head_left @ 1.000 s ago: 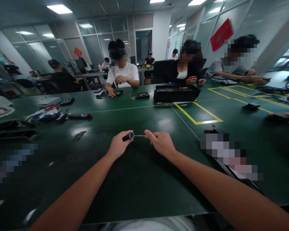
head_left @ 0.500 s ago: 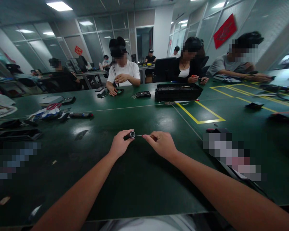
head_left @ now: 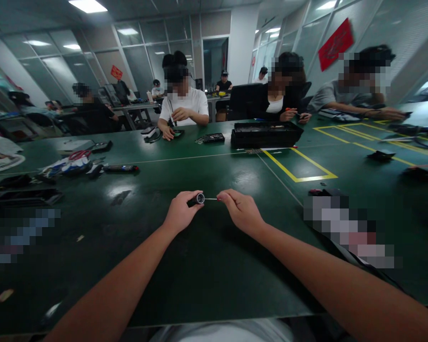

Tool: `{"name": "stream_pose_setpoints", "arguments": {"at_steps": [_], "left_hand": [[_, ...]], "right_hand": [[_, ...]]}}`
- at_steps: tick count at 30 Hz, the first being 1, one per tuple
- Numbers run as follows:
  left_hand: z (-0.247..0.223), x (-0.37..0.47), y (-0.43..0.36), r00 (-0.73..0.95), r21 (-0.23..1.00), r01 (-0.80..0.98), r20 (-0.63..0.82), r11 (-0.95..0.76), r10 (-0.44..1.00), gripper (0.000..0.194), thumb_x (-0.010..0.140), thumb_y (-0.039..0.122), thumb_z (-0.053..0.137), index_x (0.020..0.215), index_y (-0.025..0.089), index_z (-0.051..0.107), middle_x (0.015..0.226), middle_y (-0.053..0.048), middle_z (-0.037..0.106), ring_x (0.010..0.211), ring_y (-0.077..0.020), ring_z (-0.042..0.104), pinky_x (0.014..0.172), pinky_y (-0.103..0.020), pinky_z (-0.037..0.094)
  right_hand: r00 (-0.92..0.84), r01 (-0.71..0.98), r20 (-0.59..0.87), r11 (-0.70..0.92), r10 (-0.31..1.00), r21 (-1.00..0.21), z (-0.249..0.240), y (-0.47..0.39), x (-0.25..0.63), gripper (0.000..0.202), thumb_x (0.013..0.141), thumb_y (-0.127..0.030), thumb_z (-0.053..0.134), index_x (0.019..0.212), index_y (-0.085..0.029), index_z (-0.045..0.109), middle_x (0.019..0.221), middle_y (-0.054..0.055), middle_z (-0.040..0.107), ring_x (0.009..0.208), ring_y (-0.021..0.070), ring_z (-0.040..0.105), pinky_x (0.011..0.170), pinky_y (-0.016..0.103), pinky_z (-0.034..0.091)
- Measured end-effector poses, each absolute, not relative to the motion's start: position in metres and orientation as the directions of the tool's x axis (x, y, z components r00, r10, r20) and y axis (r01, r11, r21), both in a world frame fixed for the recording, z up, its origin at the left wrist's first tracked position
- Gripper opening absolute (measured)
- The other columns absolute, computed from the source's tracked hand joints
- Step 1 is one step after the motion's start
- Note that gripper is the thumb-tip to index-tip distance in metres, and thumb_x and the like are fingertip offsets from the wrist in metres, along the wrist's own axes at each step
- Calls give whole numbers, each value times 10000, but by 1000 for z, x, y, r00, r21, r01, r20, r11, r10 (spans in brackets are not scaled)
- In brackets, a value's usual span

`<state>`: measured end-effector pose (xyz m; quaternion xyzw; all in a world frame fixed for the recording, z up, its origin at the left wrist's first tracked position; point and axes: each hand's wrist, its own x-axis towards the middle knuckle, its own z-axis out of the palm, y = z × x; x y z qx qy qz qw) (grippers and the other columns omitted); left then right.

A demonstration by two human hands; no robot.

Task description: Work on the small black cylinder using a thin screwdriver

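Between thumb and fingers of the left hand a dark cylinder is held, its ringed end reached by a slim metal-shafted tool pinched in the fingers of the right hand, while a black case is seen on the green table beyond the fingertips.

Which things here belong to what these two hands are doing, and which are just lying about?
In use: black cylinder in the left hand; thin metal-shafted tool in the right hand.

Apparently just lying about: long black box, farther off; dark red-ended rod, left; small black piece, right.
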<state>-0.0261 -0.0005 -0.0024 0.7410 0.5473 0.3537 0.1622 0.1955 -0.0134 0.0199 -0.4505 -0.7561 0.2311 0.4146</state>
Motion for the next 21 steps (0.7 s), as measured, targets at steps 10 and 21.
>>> {"name": "stream_pose_setpoints", "arguments": {"at_steps": [10,21], "left_hand": [[-1,-26,-1,176,586,703,406,-403,897,408,824,191,759,1221,257,691,1201,-39,707,1138,-228,619,1022,-397,458],[1,-24,-2,190,567,714,408,-411,893,411,828,204,757,1230,255,682,1197,-36,708,1126,-226,625,1010,-396,467]], "right_hand": [[-271,454,415,496,868,-740,23,-18,195,238,993,-406,463,1031,-220,607,807,22,654,699,184,607,638,311,427],[-195,376,457,496,868,-783,24,-20,194,119,964,-305,480,1033,-215,518,916,46,652,821,195,620,728,324,458]]}}
